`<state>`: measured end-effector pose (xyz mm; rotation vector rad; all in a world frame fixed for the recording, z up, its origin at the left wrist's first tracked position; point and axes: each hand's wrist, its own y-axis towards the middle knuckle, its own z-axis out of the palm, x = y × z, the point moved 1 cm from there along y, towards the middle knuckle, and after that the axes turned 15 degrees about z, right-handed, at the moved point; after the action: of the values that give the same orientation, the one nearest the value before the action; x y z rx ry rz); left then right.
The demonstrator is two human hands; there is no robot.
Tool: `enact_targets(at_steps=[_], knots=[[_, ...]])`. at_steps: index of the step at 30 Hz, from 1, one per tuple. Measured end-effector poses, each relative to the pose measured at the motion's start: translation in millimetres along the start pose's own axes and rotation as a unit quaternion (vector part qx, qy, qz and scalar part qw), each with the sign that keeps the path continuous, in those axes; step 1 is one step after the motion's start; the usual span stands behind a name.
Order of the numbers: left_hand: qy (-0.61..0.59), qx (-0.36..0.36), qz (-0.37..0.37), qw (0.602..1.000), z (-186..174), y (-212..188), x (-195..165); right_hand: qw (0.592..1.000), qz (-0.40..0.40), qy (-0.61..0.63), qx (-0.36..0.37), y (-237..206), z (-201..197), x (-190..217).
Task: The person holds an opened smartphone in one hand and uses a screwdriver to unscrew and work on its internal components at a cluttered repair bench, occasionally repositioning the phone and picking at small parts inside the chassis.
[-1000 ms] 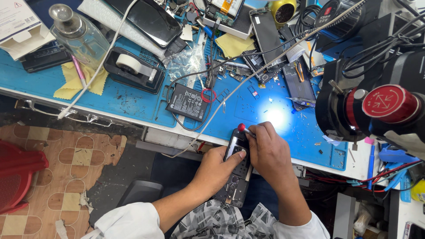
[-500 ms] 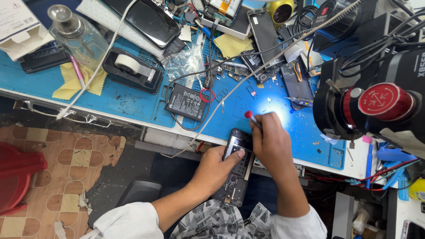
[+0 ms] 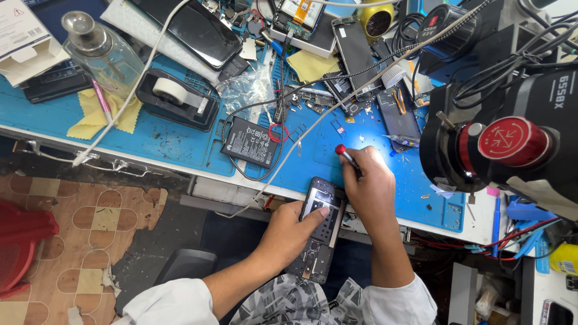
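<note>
Opened dark smartphone chassis (image 3: 320, 232) sits at the near edge of the blue bench mat (image 3: 180, 141), left hand (image 3: 293, 232) clamped around it, thumb across the top. Right hand (image 3: 372, 189) is closed on a red-capped screwdriver (image 3: 348, 156); best kept upright, chassis braced. Far left: white cardboard box (image 3: 24, 39) with printed label. Centre: black rectangular battery (image 3: 251, 142), white-printed label.
</note>
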<state>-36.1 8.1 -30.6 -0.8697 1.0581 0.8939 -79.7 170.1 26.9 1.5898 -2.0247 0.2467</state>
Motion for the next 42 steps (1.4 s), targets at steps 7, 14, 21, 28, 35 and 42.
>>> enact_targets(at_steps=[7,14,21,28,35,42], knots=[[0.008,0.005,0.002,1.0,0,-1,-3,1.0,0.02,0.005,0.006,2,5,-2],[-0.009,0.006,-0.007,1.0,-1,-1,-5,1.0,-0.001,0.01,-0.004,4,7,-1],[0.006,0.002,-0.001,1.0,0,-1,-2,0.999,0.02,0.045,0.02,2,-2,-9],[0.049,-0.002,0.011,0.999,0,-2,-3,0.975,0.084,0.105,0.176,-14,-23,-21],[0.071,-0.002,0.017,0.997,2,-4,-7,0.97,0.101,0.133,0.178,-20,-14,-22],[0.048,0.002,0.014,0.999,2,-3,-6,0.976,0.104,0.153,0.117,-23,-10,-24]])
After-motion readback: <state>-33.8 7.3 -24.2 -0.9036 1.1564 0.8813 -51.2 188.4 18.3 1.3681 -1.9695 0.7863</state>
